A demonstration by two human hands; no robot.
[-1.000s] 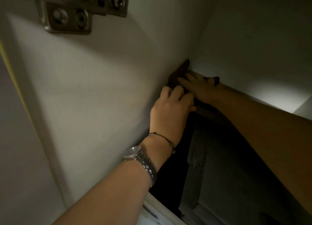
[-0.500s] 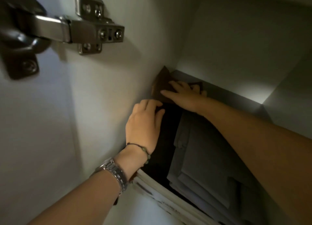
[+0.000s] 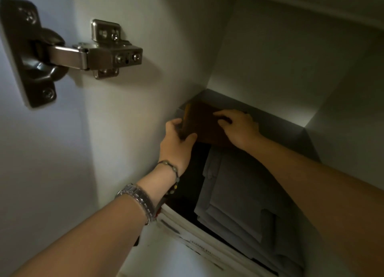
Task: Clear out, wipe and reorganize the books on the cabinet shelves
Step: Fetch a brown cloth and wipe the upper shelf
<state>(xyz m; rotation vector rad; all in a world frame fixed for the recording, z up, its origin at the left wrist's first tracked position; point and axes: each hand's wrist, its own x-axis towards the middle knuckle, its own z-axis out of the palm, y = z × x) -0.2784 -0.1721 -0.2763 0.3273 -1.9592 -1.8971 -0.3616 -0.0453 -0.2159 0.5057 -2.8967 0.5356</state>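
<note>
A dark brown book (image 3: 202,123) lies at the back left corner of a dim cabinet shelf, on top of other things. My left hand (image 3: 176,145) grips its near left corner, thumb on the cover and fingers round the yellowish edge. My right hand (image 3: 239,127) lies on top of the book, fingers curled over its far side. In front of it lies a stack of grey folders or books (image 3: 239,193), with white printed spines (image 3: 199,241) at the shelf's front edge.
The white cabinet side wall (image 3: 128,141) stands close on the left, with a metal door hinge (image 3: 93,54) fixed to it. The back wall (image 3: 280,58) is lit in one patch. Another white panel (image 3: 349,127) closes the right side.
The view has dropped and pulled back, showing the whole hinge. The brown book has come away from the side wall and lies flatter; my left hand now grips its corner.
</note>
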